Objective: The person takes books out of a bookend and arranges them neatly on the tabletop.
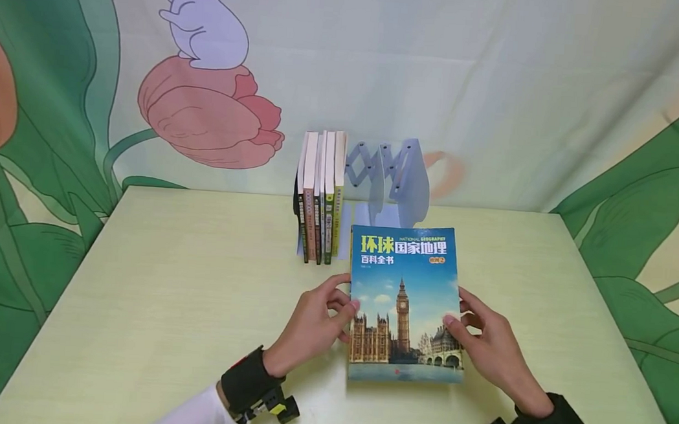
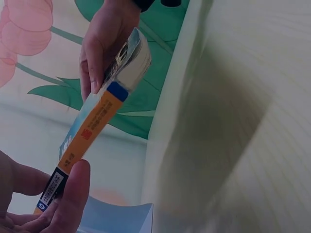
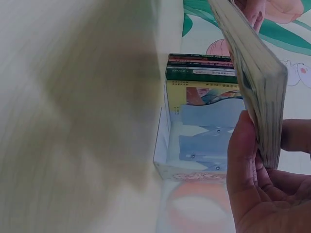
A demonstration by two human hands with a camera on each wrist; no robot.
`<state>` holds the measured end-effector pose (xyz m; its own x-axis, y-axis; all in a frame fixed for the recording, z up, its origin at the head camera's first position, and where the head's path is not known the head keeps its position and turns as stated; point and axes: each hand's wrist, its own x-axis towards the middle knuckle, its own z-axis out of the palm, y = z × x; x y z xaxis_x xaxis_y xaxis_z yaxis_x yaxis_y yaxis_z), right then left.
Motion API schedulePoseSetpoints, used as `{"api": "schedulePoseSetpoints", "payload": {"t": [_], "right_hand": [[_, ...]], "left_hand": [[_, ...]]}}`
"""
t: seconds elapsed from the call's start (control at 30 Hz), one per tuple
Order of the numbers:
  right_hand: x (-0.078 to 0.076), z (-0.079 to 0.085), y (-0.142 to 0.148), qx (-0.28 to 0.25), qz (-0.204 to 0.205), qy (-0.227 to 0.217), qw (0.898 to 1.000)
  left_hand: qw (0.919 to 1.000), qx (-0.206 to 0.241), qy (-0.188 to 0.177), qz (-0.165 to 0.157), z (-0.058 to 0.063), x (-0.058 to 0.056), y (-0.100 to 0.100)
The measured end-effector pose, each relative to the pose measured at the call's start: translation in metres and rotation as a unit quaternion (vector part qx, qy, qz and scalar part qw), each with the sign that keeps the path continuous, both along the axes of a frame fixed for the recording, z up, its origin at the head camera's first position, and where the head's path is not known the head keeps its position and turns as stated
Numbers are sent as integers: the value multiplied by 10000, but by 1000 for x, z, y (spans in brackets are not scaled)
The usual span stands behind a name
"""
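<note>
Head view: thick, glossy blue paperback book with a clock-tower photo [image 1: 402, 300] sits around 5 o'clock from frame centre, held off the smooth, pale yellow-green tabletop [image 1: 166, 279]; wrist views show space beneath. Left hand [image 1: 315, 321], between 8 and 9 o'clock of the book, pinches the spine edge, thumb on cover. Right hand [image 1: 494, 351], near 4 o'clock, pinches the page edge, thumb on cover, fingers behind. Exact fingertip contact behind the book: can't tell.

Risks, judged: slick cover could slide if either thumb eases. Right-hand pinch is on the loose-page side, so pages may fan and the block may sag. Uneven lift would twist it about the spine. Upright row of slim, mixed-colour paperbacks [image 1: 321, 198], between 10 and 11 o'clock of the book, has a gap on its 3 o'clock side; a bump could make it slump there. Pale blue, expandable bookend with thin panels [image 1: 416, 184], about 12 o'clock, could skid or catch a book corner if struck, being light-looking.

Materials: spine flat, orange with dark and blue ends; page block cream, rough-edged, slightly bowed. Row shows pale page tops, narrow spines. Bookend has curved panels, riveted criss-cross lattice, flat base; metal or plastic, can't tell. Backdrop: softly creased, plant-printed cloth [image 1: 499, 85].
</note>
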<state>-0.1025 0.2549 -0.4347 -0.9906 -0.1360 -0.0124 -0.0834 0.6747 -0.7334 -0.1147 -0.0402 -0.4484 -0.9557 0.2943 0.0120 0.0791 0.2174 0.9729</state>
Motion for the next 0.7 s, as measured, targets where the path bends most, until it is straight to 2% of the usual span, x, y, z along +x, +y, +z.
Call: {"api": "schedulePoseSetpoints", "payload": {"t": [0.33,0.53,0.7], "right_hand": [[-3,-8,14,169,86,-124,9997],[-7,-12,21,4,178,-517,9985],[-10,-18,26,-69,235,-845,9961]], "left_hand": [[9995,-55,-141,-261,-7,-4,12],[9980,-133,-434,-432,-13,-8,17],[9970,-345,-485,-499,-20,-11,22]]}}
